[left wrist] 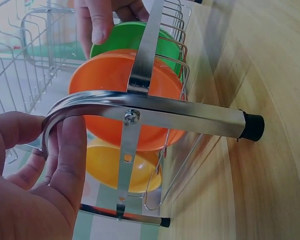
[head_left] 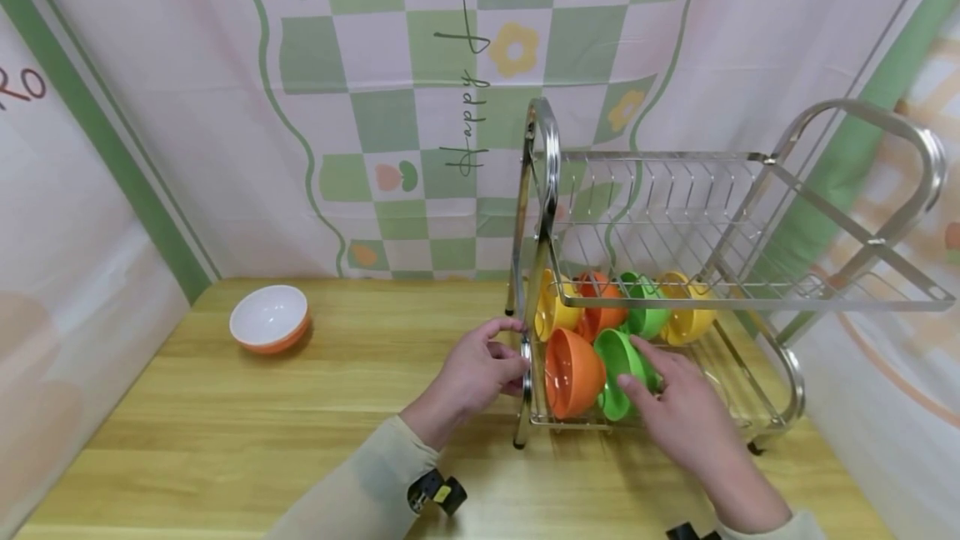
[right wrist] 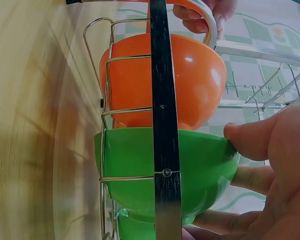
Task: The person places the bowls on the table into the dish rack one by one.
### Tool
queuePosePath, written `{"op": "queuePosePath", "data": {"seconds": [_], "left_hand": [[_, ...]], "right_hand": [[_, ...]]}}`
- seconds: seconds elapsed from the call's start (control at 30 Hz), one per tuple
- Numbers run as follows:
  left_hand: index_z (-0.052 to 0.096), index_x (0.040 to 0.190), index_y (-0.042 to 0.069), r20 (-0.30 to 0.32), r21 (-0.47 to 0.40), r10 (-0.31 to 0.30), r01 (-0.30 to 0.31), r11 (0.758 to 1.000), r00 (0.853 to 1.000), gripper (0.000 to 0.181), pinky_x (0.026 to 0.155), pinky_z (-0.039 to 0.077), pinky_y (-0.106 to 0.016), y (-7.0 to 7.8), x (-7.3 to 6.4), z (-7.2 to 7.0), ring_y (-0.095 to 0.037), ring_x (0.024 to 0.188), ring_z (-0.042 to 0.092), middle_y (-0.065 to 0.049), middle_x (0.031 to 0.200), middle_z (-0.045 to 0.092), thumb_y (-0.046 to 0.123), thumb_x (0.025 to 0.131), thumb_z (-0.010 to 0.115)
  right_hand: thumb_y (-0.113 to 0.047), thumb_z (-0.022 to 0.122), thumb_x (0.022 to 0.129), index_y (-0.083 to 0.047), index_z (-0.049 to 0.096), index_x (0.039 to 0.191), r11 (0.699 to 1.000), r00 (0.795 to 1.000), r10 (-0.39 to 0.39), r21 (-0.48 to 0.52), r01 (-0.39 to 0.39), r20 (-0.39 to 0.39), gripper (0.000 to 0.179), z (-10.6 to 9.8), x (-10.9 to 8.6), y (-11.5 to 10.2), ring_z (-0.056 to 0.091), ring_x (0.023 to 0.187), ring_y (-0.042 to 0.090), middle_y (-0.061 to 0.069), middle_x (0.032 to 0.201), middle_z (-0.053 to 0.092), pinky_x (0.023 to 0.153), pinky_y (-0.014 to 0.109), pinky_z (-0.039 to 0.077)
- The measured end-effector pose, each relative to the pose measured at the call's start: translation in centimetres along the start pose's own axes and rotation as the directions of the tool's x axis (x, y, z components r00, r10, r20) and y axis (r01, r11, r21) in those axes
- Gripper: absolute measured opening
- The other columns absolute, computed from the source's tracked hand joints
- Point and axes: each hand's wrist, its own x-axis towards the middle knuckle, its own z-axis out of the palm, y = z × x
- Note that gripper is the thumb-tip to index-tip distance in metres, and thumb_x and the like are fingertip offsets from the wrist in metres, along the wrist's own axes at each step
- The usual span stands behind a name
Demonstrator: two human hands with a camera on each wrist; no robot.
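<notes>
My left hand (head_left: 474, 372) grips the side frame of a two-tier metal dish rack (head_left: 550, 182), thumb and fingers curled about its bent tube. On the lower tier, my right hand (head_left: 686, 407) holds a green bowl (right wrist: 205, 175), thumb at the rim and fingers round its outer side. This bowl stands on its side, its mouth turned left toward an orange bowl (head_left: 579, 373) in the front row. Behind them, a back row has a yellow bowl (head_left: 557, 311), a red-orange bowl (head_left: 600, 315), another green bowl (head_left: 647, 315) and another yellow bowl (head_left: 688, 319).
An orange bowl with a white inside (head_left: 270, 319) sits upright on the wooden table (head_left: 360, 373), far to the left. The rack's wire upper tier (head_left: 660, 190) overhangs the back row. A patterned curtain (head_left: 375, 107) hangs behind the table.
</notes>
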Motion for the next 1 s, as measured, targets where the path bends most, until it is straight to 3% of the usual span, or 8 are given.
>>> {"op": "queuePosePath", "data": {"seconds": [0.2,0.73,1.0], "left_hand": [[0.059,0.132,0.016,0.003,0.005,-0.001,0.001,1.0,1.0,0.048,0.067,0.061,-0.039,0.06,0.0,-0.03,-0.028,0.074,0.066,-0.013,0.093,0.065,-0.004,0.089,0.068],[0.058,0.132,0.017,0.015,0.007,0.004,-0.004,1.0,1.0,0.047,0.075,0.06,-0.049,0.09,0.05,-0.05,-0.028,0.074,0.066,-0.013,0.092,0.065,-0.004,0.091,0.067],[0.06,0.128,0.021,0.015,0.005,-0.004,0.004,1.0,1.0,0.046,0.072,0.06,-0.046,0.15,-0.07,-0.07,-0.029,0.074,0.067,-0.014,0.092,0.065,-0.003,0.09,0.068]], "right_hand": [[-0.048,0.053,0.101,-0.01,0.032,0.156,1.0,1.0,-0.009,-0.016,0.009,0.008,0.069,0.14,0.05,-0.01,0.039,0.127,0.054,0.03,0.147,0.039,0.097,0.076,0.032],[-0.04,0.057,0.101,-0.006,0.031,0.155,1.0,1.0,-0.002,-0.021,0.002,0.015,0.069,0.29,0.12,-0.3,0.041,0.122,0.059,0.036,0.144,0.038,0.092,0.077,0.036],[-0.053,0.051,0.1,-0.011,0.026,0.158,1.0,0.998,-0.002,-0.011,0.003,0.058,0.076,-0.45,-0.1,-0.52,0.034,0.127,0.061,0.034,0.151,0.028,0.093,0.08,0.03]]}}
